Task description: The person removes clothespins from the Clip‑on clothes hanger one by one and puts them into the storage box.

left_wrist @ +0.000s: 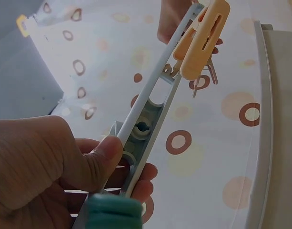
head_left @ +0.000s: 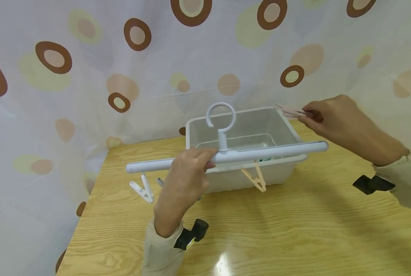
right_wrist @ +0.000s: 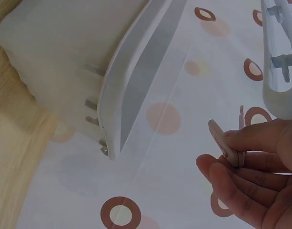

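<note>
Held white hanger (head_left: 274, 152), pinched clip (head_left: 291, 112), seemingly pink

Left grip (head_left: 188, 176) holding white hanger (head_left: 260, 154), right grip (head_left: 343, 122) pinching pink clothespin (head_left: 290, 112), pale tub (head_left: 229, 180) behind hanger

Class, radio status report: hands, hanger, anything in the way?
Left hand grips hanger. Right hand pinches pink clip, apart from hanger. No obstruction visible between them.

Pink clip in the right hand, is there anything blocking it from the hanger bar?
Nothing visible: the right hand holds the pink clip with an open gap to the hanger bar's right end. The orange clip hangs farther left.
</note>
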### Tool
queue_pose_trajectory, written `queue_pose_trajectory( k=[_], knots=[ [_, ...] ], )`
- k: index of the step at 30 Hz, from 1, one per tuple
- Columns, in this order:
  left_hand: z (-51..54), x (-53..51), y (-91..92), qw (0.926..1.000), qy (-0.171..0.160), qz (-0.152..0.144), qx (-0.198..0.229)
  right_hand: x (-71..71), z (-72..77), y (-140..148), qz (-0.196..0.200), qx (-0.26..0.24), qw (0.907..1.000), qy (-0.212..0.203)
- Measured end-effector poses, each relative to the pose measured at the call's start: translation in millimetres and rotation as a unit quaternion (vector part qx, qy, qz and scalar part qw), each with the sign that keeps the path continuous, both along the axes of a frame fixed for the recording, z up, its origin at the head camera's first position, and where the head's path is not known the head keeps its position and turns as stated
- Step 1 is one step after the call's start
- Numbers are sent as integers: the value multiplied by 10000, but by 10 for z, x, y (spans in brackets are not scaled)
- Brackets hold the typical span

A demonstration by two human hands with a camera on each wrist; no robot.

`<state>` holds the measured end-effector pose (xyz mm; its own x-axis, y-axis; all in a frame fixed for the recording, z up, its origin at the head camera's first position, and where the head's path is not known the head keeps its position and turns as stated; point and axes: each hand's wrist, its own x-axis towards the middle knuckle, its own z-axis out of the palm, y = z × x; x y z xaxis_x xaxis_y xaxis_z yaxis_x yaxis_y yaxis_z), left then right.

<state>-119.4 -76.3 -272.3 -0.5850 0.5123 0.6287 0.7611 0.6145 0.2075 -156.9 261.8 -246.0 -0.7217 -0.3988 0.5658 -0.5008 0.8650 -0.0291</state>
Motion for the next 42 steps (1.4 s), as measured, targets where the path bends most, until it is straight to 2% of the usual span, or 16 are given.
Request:
queue_pose_trajectory(
  k=[8,13,21,25,33,42],
  knots=[
    [4,-21,17,9999,93,-61,-33,-134,54,-101,2,104,9999,-120],
    [-17,-28,14,9999,121,-63,-42,-261,26,-138,105,102,9998,-159],
    [-77,-56,8,9997,198,-93,-119,-474,-18,-187,95,317,9964,-779],
    [-105,-53,-8,9997,160,-66,-189,-606,-16,-272,238,442,9939,-984],
    [-122,-33,-49,9995,51,51,-296,-856,14,-493,710,613,9901,-1042],
    [-149,-9,-114,9992,-13,208,-353,-1099,14,-630,898,858,9861,-1100]
  ],
)
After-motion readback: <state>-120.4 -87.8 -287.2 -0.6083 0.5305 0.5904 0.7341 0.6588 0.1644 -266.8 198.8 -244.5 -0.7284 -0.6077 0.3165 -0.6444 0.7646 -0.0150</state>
